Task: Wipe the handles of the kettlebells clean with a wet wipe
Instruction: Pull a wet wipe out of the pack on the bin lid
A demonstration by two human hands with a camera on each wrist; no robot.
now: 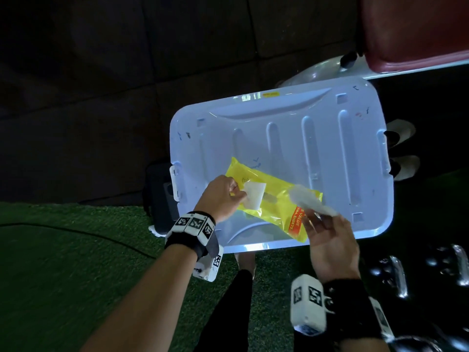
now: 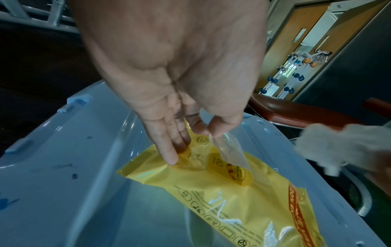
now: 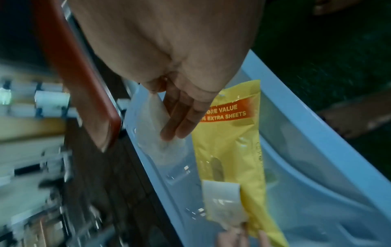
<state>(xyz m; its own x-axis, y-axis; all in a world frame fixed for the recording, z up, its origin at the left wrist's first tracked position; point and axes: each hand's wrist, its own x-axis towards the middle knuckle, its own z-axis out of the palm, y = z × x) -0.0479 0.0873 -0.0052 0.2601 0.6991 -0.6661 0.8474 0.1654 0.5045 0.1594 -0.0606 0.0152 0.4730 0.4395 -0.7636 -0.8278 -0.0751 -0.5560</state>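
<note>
Wipe pack (image 1: 275,199) (flap open) lies diagonally.

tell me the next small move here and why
Probably press the flap shut. The left hand pinches it lifted off the yellow pack on the bin lid, and the right hand already holds a wipe, so the pack can close.
</note>
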